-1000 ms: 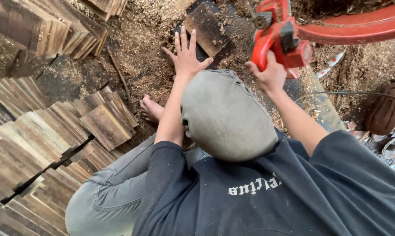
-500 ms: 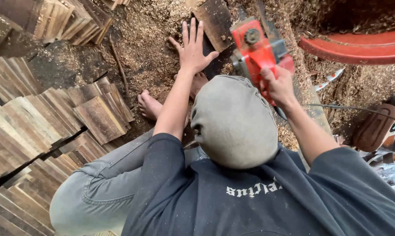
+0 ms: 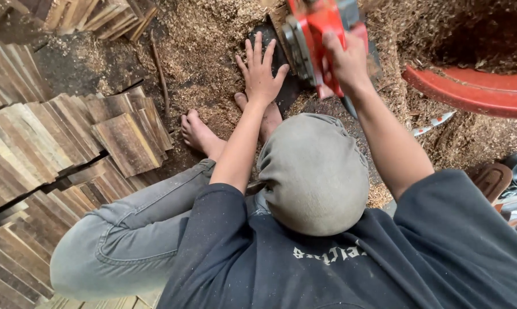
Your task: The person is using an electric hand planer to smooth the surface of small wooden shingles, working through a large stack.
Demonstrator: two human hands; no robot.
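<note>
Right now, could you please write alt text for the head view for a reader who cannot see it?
Seen from above, a crouching person grips a red power saw with the right hand and presses the left hand flat on sawdust-covered ground. Stacked wooden slats lie beside bare feet.

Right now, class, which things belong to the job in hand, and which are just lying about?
In use:
left hand, flat on the dark wood piece
right hand, gripping the red saw

Lying about:
stacked wooden slats
sawdust
red curved part
</note>
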